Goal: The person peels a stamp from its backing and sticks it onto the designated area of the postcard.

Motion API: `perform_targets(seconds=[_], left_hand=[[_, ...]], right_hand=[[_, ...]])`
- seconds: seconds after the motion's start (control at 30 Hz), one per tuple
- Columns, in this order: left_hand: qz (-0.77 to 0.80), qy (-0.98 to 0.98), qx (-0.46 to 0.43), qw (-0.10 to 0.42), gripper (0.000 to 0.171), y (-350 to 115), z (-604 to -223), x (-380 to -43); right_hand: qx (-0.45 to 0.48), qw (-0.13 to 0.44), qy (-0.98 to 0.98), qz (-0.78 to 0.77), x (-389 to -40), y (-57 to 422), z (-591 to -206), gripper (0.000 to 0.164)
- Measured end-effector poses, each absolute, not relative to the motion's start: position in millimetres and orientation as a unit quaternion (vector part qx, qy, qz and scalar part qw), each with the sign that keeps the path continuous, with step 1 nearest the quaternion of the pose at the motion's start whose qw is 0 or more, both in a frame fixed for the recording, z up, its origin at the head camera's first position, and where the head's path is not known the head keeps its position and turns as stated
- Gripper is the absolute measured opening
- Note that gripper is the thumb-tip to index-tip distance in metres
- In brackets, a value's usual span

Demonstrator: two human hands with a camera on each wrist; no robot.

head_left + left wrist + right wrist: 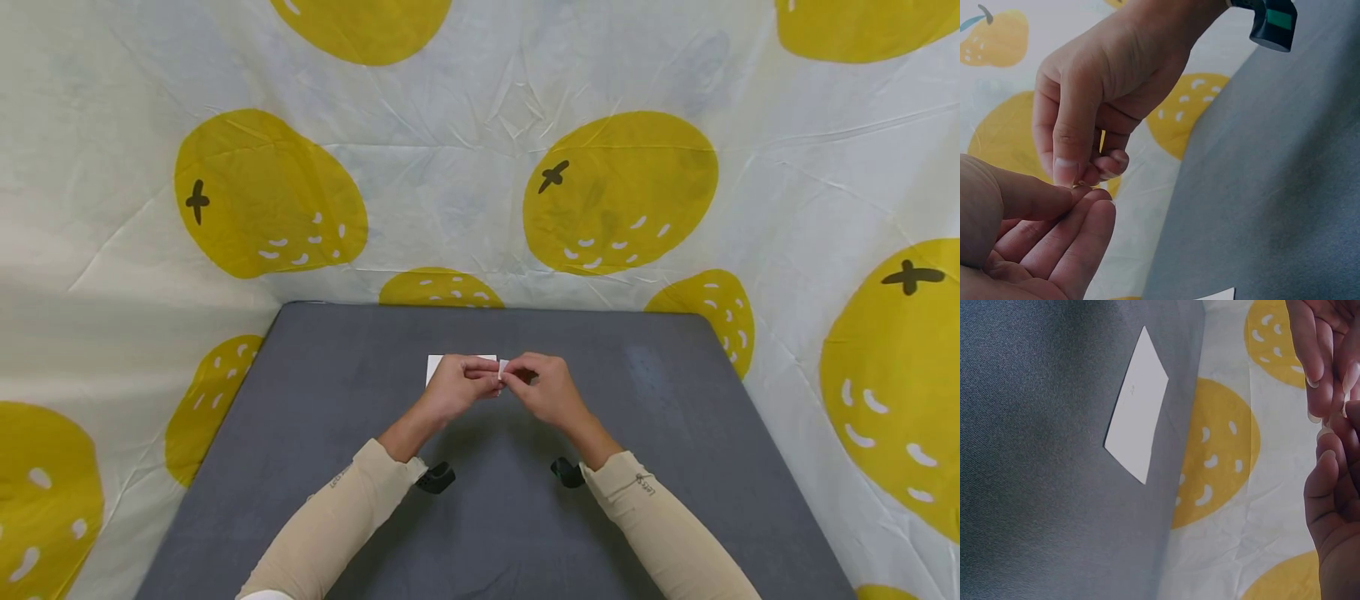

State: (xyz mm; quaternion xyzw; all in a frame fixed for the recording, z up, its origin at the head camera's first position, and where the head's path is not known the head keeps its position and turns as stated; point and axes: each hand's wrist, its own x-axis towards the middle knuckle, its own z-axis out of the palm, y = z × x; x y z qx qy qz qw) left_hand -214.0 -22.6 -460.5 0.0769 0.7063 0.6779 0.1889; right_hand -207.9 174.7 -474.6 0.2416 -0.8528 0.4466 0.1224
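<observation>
Over the table the two hands meet at their fingertips around a small white piece point(503, 366), thin and paper-like. My left hand point(459, 388) pinches its left side between thumb and fingers. From the right, my right hand point(548, 390) pinches it with thumb and forefinger. In the left wrist view the left hand point(1047, 237) lies palm up while the right hand point(1107, 94) reaches down to its fingertips, which mostly hide the piece. Behind the hands a flat white card point(1138, 406) lies on the table, partly covered by the left hand in the head view.
The grey table point(337, 350) stands against a white cloth point(450, 192) printed with large yellow fruit, which hangs behind and at both sides. Dark devices point(437, 477) are strapped at both wrists, below beige sleeves point(337, 517).
</observation>
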Motion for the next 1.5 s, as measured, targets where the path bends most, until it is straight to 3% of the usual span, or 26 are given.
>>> perform_targets(seconds=[0.4, 1.5], left_hand=[[0.666, 0.716, 0.085, 0.19, 0.032, -21.1, -460.2, -214.8], [0.637, 0.744, 0.1, 0.174, 0.026, -20.1, -454.5, -214.2]], right_hand=[[0.259, 0.124, -0.843, 0.455, -208.9, 176.0, -474.2, 0.005], [0.225, 0.05, -0.84, 0.492, -212.3, 179.3, -470.5, 0.005]])
